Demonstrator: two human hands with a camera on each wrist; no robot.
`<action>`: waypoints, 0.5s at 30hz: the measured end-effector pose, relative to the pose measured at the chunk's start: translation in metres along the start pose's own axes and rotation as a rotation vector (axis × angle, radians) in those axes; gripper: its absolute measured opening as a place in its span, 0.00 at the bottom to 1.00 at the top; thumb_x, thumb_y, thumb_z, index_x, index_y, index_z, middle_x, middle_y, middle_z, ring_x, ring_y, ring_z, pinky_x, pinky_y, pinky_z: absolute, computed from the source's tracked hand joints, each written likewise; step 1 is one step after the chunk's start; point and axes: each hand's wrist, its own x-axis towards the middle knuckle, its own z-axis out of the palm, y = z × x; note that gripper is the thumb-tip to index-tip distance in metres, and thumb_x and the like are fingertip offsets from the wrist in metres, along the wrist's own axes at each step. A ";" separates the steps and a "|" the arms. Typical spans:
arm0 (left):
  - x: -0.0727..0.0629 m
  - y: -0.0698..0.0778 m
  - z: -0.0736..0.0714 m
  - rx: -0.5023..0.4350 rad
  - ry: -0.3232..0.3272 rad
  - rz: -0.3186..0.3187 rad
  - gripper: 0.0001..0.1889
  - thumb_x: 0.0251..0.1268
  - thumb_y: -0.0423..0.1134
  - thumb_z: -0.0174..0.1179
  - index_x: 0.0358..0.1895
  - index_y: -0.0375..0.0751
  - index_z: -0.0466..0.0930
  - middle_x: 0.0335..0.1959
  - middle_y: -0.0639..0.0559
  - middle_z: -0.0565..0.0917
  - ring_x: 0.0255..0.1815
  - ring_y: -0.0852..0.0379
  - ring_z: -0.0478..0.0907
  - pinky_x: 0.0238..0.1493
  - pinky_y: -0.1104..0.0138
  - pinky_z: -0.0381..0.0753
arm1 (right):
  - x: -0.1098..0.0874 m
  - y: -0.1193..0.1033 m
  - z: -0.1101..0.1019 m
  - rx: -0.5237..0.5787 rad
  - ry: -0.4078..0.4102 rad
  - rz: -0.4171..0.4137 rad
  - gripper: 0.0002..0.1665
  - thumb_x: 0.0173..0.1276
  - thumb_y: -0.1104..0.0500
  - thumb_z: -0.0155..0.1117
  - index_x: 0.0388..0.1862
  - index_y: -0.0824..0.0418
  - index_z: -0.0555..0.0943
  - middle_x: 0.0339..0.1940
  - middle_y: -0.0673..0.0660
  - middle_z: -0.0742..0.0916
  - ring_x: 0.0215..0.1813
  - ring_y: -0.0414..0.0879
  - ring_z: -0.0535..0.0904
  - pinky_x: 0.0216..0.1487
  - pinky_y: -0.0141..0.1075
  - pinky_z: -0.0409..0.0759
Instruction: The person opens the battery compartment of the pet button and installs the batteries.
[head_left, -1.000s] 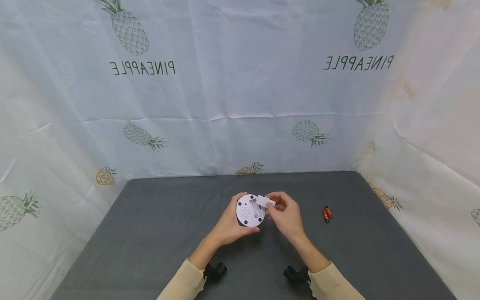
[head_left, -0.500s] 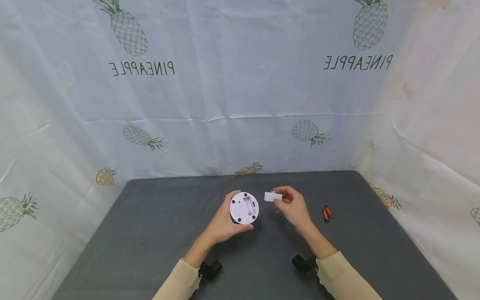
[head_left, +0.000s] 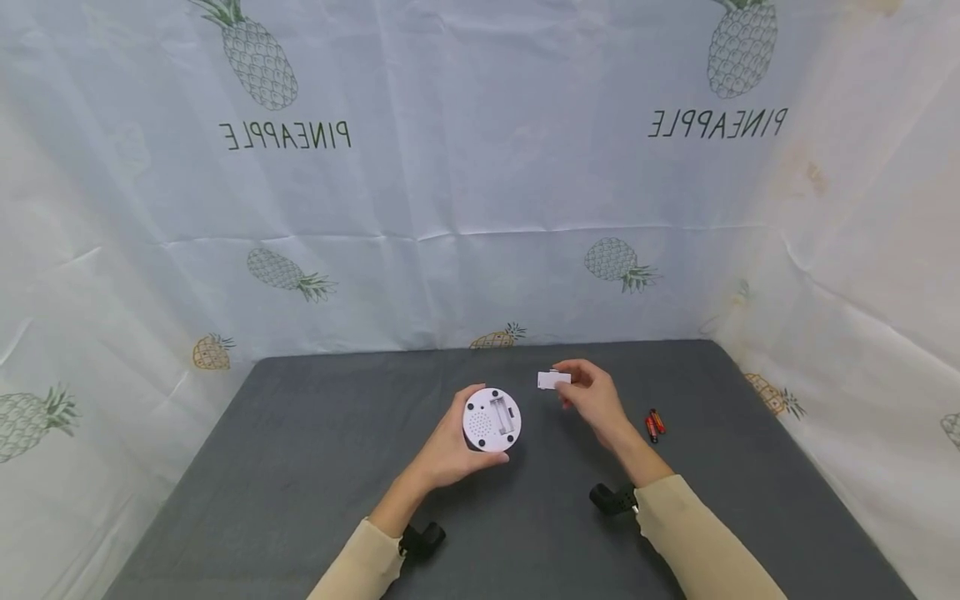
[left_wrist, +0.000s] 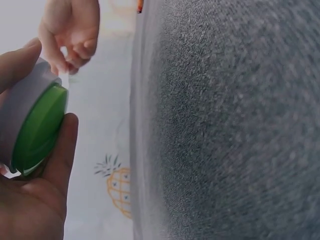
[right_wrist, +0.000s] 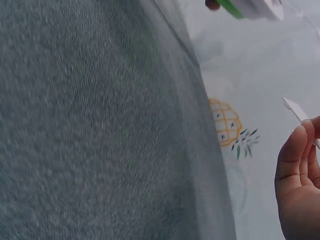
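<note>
My left hand (head_left: 447, 446) grips a round white device (head_left: 483, 425) by its rim, thumb at the near side and fingers round the far side. Its underside faces me, with small black feet, a patch of speaker holes and an uncovered battery compartment (head_left: 501, 415) that has no batteries in it. The left wrist view shows the device's other side, which is green (left_wrist: 42, 127). To the right, my right hand (head_left: 597, 402) pinches a small white battery cover (head_left: 552, 380) between thumb and fingers, held apart from the device.
Two red-and-black batteries (head_left: 655, 425) lie side by side on the dark grey tabletop (head_left: 337, 467), right of my right hand. A white curtain (head_left: 465, 183) printed with pineapples hangs behind the table and along both sides.
The battery cover has come away from over the device; my right hand has carried it right and farther from me. My left hand with the device has shifted slightly left.
</note>
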 end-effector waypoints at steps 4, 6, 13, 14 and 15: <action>-0.001 0.000 0.002 -0.001 -0.010 -0.005 0.56 0.42 0.45 0.84 0.76 0.51 0.57 0.61 0.56 0.75 0.56 0.56 0.74 0.59 0.54 0.70 | 0.006 0.007 -0.003 -0.014 0.000 0.036 0.19 0.72 0.66 0.65 0.61 0.67 0.79 0.35 0.60 0.81 0.41 0.67 0.79 0.40 0.50 0.82; -0.001 0.001 0.002 0.002 -0.009 -0.005 0.56 0.42 0.45 0.84 0.76 0.52 0.57 0.60 0.56 0.74 0.56 0.56 0.74 0.58 0.54 0.70 | 0.009 0.012 -0.004 -0.021 0.006 0.060 0.20 0.72 0.66 0.65 0.61 0.67 0.79 0.35 0.59 0.81 0.40 0.65 0.80 0.40 0.49 0.82; -0.001 0.002 0.002 0.024 -0.012 -0.011 0.57 0.42 0.46 0.83 0.77 0.51 0.57 0.60 0.54 0.75 0.55 0.54 0.74 0.58 0.53 0.70 | 0.017 0.024 -0.009 -0.036 0.007 0.107 0.21 0.72 0.66 0.65 0.62 0.68 0.79 0.34 0.59 0.79 0.36 0.57 0.81 0.36 0.43 0.82; -0.001 0.002 0.002 0.025 -0.013 -0.012 0.57 0.42 0.46 0.83 0.77 0.50 0.57 0.60 0.54 0.75 0.55 0.54 0.74 0.58 0.53 0.70 | 0.018 0.026 -0.010 -0.038 0.006 0.114 0.21 0.72 0.66 0.65 0.62 0.69 0.78 0.34 0.59 0.79 0.35 0.55 0.81 0.35 0.42 0.82; -0.001 0.002 0.002 0.024 -0.015 -0.015 0.56 0.42 0.46 0.83 0.77 0.51 0.57 0.60 0.54 0.75 0.55 0.54 0.74 0.58 0.53 0.70 | 0.019 0.027 -0.011 -0.040 0.004 0.125 0.21 0.72 0.67 0.65 0.62 0.69 0.78 0.33 0.59 0.79 0.34 0.54 0.81 0.35 0.41 0.81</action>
